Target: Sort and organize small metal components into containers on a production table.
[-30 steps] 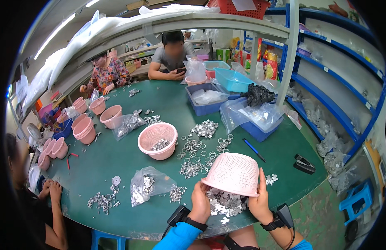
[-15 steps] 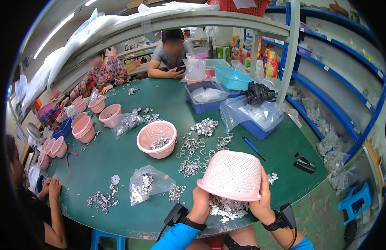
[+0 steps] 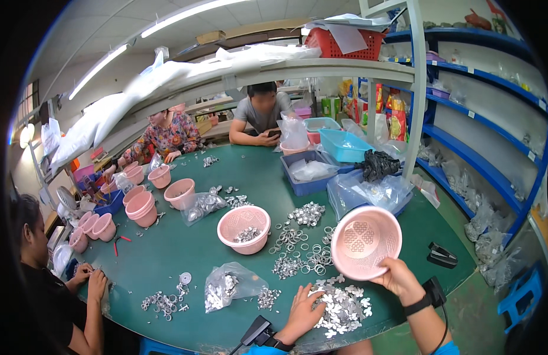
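Note:
My right hand [image 3: 399, 280] grips the rim of a pink perforated plastic basket [image 3: 352, 258], tilted so its bare inside shows. Its thumb and fingers pinch the lower right of the rim. My left hand [image 3: 303, 312] is open, palm down, at the left side of a heap of small silver metal pieces [image 3: 344, 310], its fingertips touching the heap. Left of that hand lie a little pile of silver bits [image 3: 268, 298] and a clear plastic bag [image 3: 238, 279] with metal pieces inside. Another pink basket [image 3: 243, 229], part filled with metal parts, stands farther off.
Metal rings [image 3: 290, 238] and other small parts lie in heaps on the green table [image 3: 191, 266]. A black stapler [image 3: 442, 255] rests at the right. Blue trays [image 3: 306, 186] stand at the back. A co-worker [image 3: 34, 254] sits at the left; two more people are across the table.
The basket, upside down in both hands before, has been lifted and turned, its opening now toward me. My left hand has let go and moved to the metal heap. The view has shifted.

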Demonstrator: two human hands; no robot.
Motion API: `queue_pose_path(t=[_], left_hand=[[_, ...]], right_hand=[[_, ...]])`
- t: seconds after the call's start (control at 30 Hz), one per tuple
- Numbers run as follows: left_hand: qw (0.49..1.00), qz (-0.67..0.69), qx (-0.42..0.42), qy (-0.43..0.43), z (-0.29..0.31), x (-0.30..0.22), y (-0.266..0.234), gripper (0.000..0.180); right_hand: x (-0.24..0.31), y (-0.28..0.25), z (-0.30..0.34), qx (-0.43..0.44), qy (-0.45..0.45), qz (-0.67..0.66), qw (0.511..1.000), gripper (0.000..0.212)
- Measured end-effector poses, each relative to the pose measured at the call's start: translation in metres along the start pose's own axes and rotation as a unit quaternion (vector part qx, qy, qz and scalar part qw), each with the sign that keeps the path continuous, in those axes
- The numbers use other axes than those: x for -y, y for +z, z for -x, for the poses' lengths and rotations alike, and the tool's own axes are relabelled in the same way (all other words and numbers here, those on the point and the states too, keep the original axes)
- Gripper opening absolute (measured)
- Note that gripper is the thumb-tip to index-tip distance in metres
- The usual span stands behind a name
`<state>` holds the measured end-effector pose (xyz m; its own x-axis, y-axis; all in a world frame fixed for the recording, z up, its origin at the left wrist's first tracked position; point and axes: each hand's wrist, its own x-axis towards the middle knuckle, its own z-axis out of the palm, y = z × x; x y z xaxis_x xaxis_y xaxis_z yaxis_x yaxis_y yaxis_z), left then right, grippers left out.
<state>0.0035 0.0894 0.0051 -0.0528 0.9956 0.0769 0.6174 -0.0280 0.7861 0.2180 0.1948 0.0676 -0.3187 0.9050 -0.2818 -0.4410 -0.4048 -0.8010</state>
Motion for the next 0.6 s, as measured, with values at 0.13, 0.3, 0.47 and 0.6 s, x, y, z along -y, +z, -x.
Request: queue_pose_path(t=[0.13, 0.3, 0.47, 0.6], left_hand=[[0.999, -0.003, 0.000, 0.038, 0.011, -0.005, -0.015, 0.035], [0.995, 0.079, 0.020, 0.050, 0.026, -0.008, -0.032, 0.031], [0.991, 0.100, -0.057, 0.073, 0.053, -0.021, -0.044, 0.023], [0.988, 0.148, -0.024, 0.044, 0.096, -0.026, -0.066, 0.018]], right_hand=[[0.015, -0.021, -0.026, 0.037, 0.082, 0.019, 0.996, 0.034], [0.016, -0.034, -0.045, 0.010, 0.123, 0.004, 0.992, 0.035], [0.010, -0.031, -0.045, 0.021, 0.135, -0.012, 0.991, 0.045], [-0.007, -0.021, -0.008, -0.017, 0.115, -0.041, 0.992, 0.046]])
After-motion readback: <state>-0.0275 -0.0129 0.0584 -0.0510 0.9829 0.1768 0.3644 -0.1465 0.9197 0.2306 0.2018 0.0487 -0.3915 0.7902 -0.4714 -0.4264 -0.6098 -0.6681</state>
